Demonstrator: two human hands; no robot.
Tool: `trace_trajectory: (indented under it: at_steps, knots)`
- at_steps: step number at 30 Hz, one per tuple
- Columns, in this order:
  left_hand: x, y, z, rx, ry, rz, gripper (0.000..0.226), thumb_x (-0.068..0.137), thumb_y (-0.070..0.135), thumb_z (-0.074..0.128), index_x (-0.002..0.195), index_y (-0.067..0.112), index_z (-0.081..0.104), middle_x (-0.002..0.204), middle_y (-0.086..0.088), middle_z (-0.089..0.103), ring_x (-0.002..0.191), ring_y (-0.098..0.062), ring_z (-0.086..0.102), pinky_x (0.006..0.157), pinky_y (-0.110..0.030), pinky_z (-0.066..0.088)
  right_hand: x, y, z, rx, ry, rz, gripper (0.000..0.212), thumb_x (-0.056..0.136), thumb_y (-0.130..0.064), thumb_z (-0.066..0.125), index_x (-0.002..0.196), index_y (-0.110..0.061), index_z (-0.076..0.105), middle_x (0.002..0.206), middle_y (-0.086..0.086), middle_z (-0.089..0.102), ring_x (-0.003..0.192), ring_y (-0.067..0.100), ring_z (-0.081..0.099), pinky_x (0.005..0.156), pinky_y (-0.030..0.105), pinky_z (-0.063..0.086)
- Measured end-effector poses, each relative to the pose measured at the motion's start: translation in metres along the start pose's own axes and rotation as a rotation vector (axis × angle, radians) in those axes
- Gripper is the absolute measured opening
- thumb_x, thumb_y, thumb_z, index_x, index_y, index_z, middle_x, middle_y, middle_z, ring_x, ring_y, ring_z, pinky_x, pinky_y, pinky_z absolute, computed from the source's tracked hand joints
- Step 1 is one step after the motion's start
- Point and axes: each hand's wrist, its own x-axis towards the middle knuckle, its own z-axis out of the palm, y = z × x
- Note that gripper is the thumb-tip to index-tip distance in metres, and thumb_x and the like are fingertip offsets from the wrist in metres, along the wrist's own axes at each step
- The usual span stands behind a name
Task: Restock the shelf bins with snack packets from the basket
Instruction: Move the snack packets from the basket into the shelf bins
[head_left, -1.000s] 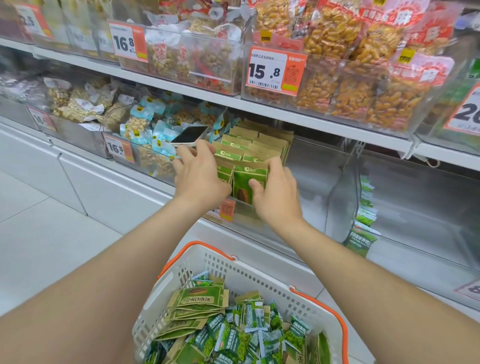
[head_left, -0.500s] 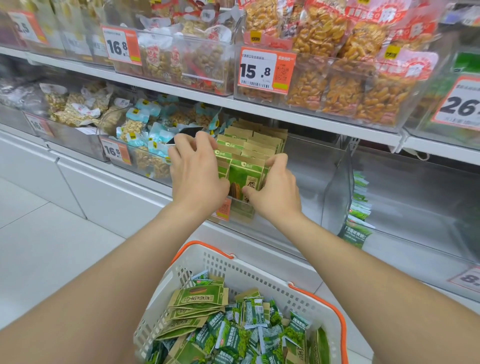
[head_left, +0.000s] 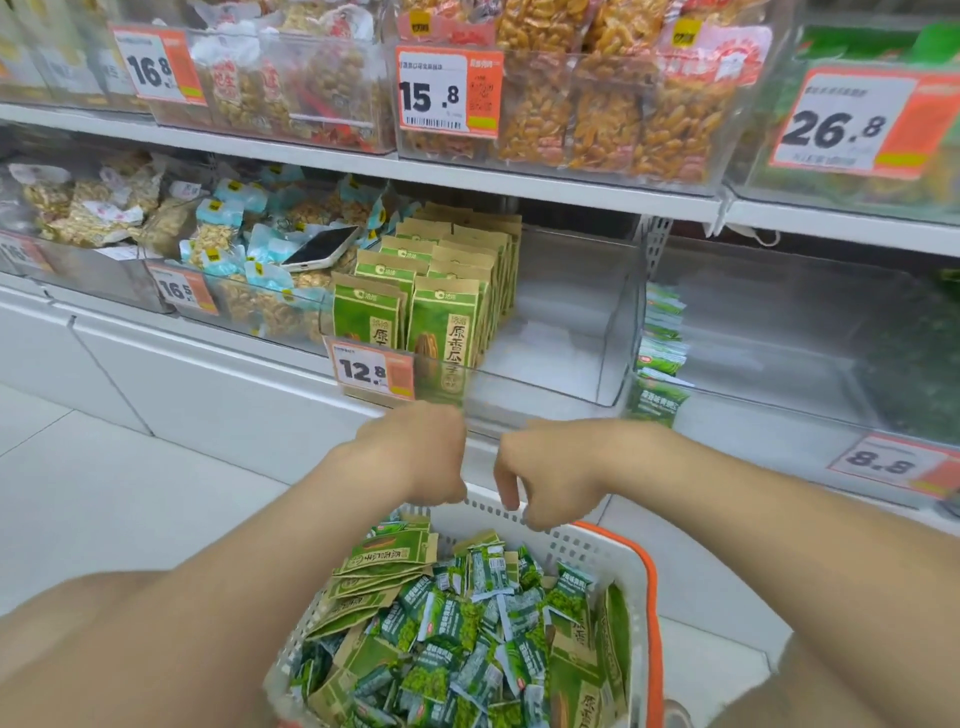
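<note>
While my left hand (head_left: 415, 457) and right hand (head_left: 545, 478) hang empty, loose-curled, over basket (head_left: 644, 571) far rim: likely pick step; next grasp sunflower-seed packets (head_left: 384, 556).

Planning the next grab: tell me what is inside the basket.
The basket holds large kraft-and-green packets along its left and right sides, with small green packets heaped between. The pile covers the lower layers and the basket's bottom.

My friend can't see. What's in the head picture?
The left hand and right hand hover over a basket of green packets, below a clear bin partly filled with upright packets. A phone lies in the next bin.
</note>
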Motion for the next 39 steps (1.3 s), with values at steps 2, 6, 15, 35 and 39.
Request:
trace_trajectory:
  at_steps: [2,6,15,35,39]
  knots:
    - [-0.001,0.018,0.017,0.039,-0.121,0.058,0.028,0.09,0.039,0.074,0.108,0.017,0.071,0.105,-0.003,0.069,0.097,-0.027,0.068,0.079,-0.037,0.057,0.004,0.011,0.021,-0.016,-0.081,0.035,0.039,0.089,-0.019,0.06,0.123,-0.004,0.07,0.106,0.017,0.074,0.096,0.036,0.07,0.07,0.039,0.056]
    - [0.004,0.054,0.061,0.097,-0.228,0.199,0.034,0.094,0.045,0.063,0.116,0.019,0.07,0.116,-0.007,0.068,0.109,-0.031,0.066,0.092,-0.044,0.057,0.006,0.028,0.058,-0.088,-0.174,0.068,0.041,0.094,-0.033,0.068,0.129,-0.013,0.069,0.119,0.01,0.073,0.109,0.031,0.069,0.082,0.039,0.057]
    - [0.022,0.101,0.134,0.328,-0.473,0.396,0.041,0.108,0.029,0.047,0.147,0.017,0.049,0.144,-0.01,0.055,0.127,-0.033,0.057,0.095,-0.043,0.048,-0.01,0.044,0.095,-0.268,-0.329,0.117,0.035,0.1,-0.034,0.062,0.069,-0.017,0.055,0.076,0.003,0.057,0.077,0.025,0.057,0.085,0.042,0.058]
    - [0.044,0.129,0.233,-0.066,-0.532,0.419,0.031,0.099,0.032,0.066,0.126,0.026,0.053,0.093,0.009,0.049,0.092,-0.019,0.056,0.075,-0.034,0.045,-0.041,0.067,0.084,-0.132,-0.146,0.244,0.033,0.099,-0.015,0.051,0.068,-0.018,0.038,0.075,0.001,0.043,0.077,0.024,0.043,0.069,0.037,0.04]
    - [0.044,0.126,0.234,-0.233,-0.415,0.325,0.025,0.092,0.039,0.073,0.107,0.023,0.061,0.09,0.009,0.055,0.078,-0.009,0.054,0.062,-0.026,0.04,-0.035,0.065,0.087,-0.138,-0.165,0.23,0.029,0.1,-0.017,0.051,0.071,-0.017,0.044,0.076,0.002,0.044,0.076,0.023,0.042,0.067,0.035,0.039]
